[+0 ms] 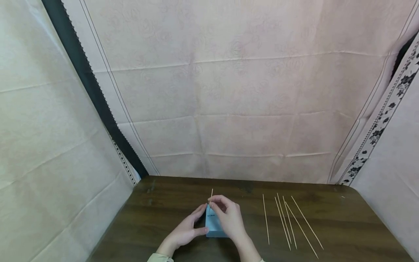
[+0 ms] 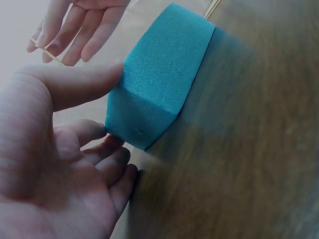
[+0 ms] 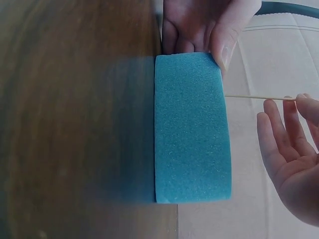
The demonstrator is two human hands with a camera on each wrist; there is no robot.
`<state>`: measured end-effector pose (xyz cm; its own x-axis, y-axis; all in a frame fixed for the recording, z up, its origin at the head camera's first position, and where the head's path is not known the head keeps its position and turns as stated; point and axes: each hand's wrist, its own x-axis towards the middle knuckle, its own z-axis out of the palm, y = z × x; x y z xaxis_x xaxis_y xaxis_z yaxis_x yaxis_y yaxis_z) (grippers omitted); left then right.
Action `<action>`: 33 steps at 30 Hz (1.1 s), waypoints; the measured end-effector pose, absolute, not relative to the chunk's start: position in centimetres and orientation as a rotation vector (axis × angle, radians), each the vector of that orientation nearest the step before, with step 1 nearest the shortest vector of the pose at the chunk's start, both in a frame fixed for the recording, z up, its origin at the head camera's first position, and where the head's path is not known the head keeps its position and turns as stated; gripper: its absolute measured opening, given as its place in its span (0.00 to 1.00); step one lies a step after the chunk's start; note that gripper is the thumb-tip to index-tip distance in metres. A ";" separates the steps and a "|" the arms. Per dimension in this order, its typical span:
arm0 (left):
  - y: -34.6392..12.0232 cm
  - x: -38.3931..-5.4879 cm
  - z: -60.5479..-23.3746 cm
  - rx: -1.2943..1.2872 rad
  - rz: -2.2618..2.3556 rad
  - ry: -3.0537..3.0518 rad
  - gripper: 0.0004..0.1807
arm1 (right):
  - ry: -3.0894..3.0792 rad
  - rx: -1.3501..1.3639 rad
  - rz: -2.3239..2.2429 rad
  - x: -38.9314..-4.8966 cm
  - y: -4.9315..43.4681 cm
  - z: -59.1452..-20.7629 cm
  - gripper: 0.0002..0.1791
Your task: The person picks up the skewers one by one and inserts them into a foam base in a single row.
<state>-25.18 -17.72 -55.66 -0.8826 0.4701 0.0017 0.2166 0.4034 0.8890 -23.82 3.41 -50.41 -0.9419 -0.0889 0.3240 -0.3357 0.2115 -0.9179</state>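
A light-blue foam block [image 1: 215, 229] stands on the table, with small dark marks on its top. My left hand [image 1: 186, 228] holds it from the left, the thumb along the near side and the fingers round the far side. Between thumb and fingertips my right hand [image 1: 231, 218] pinches a thin wooden stick [image 1: 211, 194] above the block's far left part. In the right wrist view the stick [image 3: 254, 97] stands out from the block's top [image 3: 192, 124], its lower end right at the top edge. My left wrist view shows the thumb pressed on the block [image 2: 159, 64].
Several more thin sticks [image 1: 266, 220] lie lengthwise on the dark wooden table [image 1: 157, 207], to the right of my hands. Pale cloth [image 1: 245, 109] hangs behind the table's far edge, and more cloth hangs at both sides.
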 end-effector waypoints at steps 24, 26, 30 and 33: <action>-17.8 -25.1 -55.7 0.595 1.466 2.420 0.46 | -2.338 0.448 1.727 -24.1 3.4 -51.2 0.07; -17.8 -25.1 -55.7 0.596 1.464 2.421 0.46 | -2.337 0.449 1.728 -24.1 3.4 -51.3 0.06; -17.8 -25.0 -55.6 0.594 1.468 2.418 0.46 | -2.344 0.438 1.727 -24.1 3.3 -51.3 0.06; -17.8 -25.0 -55.6 0.600 1.473 2.414 0.46 | -2.350 0.435 1.719 -24.1 3.3 -51.3 0.06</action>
